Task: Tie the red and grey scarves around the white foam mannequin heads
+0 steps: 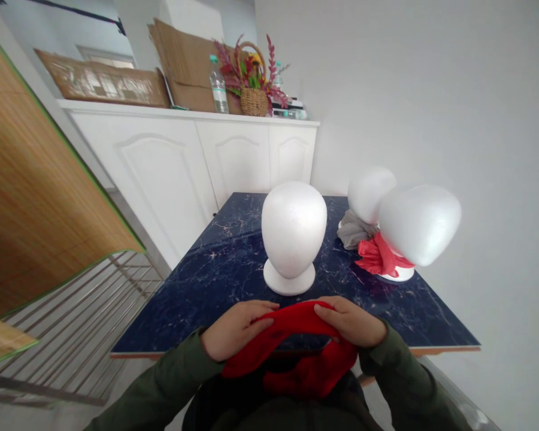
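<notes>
left hand (237, 330) and right hand (354, 321) both gripping red cloth (291, 319) | cloth spans between them, looping down bodyward | white head form (294, 230) upright on blue table (193, 305), just beyond grip | farther, rightward of grip: two more heads (420, 221), grey cloth (354, 231) and coral cloth (377, 254) at their bases

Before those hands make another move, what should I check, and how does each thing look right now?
1. Left hand has hold of the red cloth: ok, thumb on top.
2. Right hand has hold of it too: ok, at the cloth's other side.
3. Red cloth smooth throughout: not ok, its lower part is bunched.
4. Ends of the red cloth in sight: cannot tell, no end shows clearly.
5. Front white head form upright on its round base: ok.
6. That form uncovered: ok, no cloth on it.
</notes>
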### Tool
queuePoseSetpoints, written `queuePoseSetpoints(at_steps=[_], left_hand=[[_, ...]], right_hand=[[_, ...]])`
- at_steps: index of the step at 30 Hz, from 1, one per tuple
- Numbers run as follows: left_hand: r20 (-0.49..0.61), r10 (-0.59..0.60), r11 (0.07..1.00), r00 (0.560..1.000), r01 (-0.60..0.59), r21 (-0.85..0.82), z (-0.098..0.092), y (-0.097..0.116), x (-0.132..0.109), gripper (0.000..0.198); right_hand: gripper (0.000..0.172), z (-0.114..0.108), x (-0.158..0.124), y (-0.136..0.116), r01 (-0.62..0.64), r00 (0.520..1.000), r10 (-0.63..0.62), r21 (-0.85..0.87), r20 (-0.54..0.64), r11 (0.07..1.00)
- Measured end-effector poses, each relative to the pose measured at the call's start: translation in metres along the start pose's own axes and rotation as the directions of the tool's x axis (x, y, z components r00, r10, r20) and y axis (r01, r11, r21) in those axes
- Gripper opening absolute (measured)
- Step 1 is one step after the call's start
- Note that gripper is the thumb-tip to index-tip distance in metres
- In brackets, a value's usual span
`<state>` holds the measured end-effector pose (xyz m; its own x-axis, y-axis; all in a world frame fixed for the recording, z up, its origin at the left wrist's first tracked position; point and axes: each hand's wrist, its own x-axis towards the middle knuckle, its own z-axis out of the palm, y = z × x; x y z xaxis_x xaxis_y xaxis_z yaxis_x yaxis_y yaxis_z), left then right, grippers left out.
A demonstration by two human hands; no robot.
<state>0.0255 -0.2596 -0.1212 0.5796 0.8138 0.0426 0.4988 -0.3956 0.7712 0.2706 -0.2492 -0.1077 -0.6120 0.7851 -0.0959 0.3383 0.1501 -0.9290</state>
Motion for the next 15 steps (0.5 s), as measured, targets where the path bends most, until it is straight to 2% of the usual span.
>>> queuePoseSetpoints(at_steps=[4, 6, 7, 9, 10, 11, 12, 13, 14, 15], left_hand=[[-0.111, 0.003, 0.999, 0.994, 0.001, 0.037, 0.0, -0.003, 0.001, 0.031], [-0.135, -0.092, 0.994, 0.987, 0.082, -0.078, -0.001, -0.003, 0.0, 0.033], [-0.099, -0.163, 0.972, 0.982, 0.143, -0.185, -0.003, -0.003, -0.001, 0.035], [0.101, -0.239, 0.867, 0.966, 0.259, -0.426, -0.007, -0.005, -0.003, 0.037], [0.239, -0.211, 0.801, 0.948, 0.307, -0.514, -0.009, -0.007, -0.004, 0.039], [0.379, -0.145, 0.748, 0.914, 0.352, -0.562, -0.012, -0.01, -0.005, 0.042], [0.512, -0.058, 0.723, 0.857, 0.389, -0.571, -0.014, -0.013, -0.007, 0.044], [0.616, 0.033, 0.725, 0.787, 0.405, -0.557, -0.017, -0.017, -0.008, 0.045], [0.678, 0.113, 0.744, 0.726, 0.391, -0.543, -0.02, -0.02, -0.011, 0.046], [0.678, 0.171, 0.76, 0.715, 0.342, -0.553, -0.023, -0.023, -0.014, 0.046]], right_hand=[[0.038, -0.001, 0.003, 0.006, 0.03, 0.999, -0.031, -0.037, -0.041, 0.999], [0.039, -0.003, 0.005, 0.007, 0.051, 0.997, -0.055, -0.08, -0.046, 0.996], [0.039, -0.004, 0.005, 0.008, 0.065, 0.997, -0.069, -0.11, -0.04, 0.992], [0.045, -0.007, 0.005, 0.008, 0.093, 0.995, -0.095, -0.189, -0.003, 0.978], [0.053, -0.009, 0.004, 0.008, 0.104, 0.995, -0.1, -0.232, 0.026, 0.967], [0.06, -0.012, 0.003, 0.008, 0.114, 0.993, -0.104, -0.267, 0.054, 0.957], [0.061, -0.016, 0.001, 0.008, 0.127, 0.991, -0.111, -0.287, 0.073, 0.95], [0.055, -0.021, -0.002, 0.007, 0.138, 0.99, -0.122, -0.295, 0.07, 0.945], [0.044, -0.027, -0.005, 0.007, 0.144, 0.99, -0.139, -0.297, 0.039, 0.944], [0.034, -0.035, -0.009, 0.005, 0.147, 0.987, -0.16, -0.295, -0.018, 0.944]])
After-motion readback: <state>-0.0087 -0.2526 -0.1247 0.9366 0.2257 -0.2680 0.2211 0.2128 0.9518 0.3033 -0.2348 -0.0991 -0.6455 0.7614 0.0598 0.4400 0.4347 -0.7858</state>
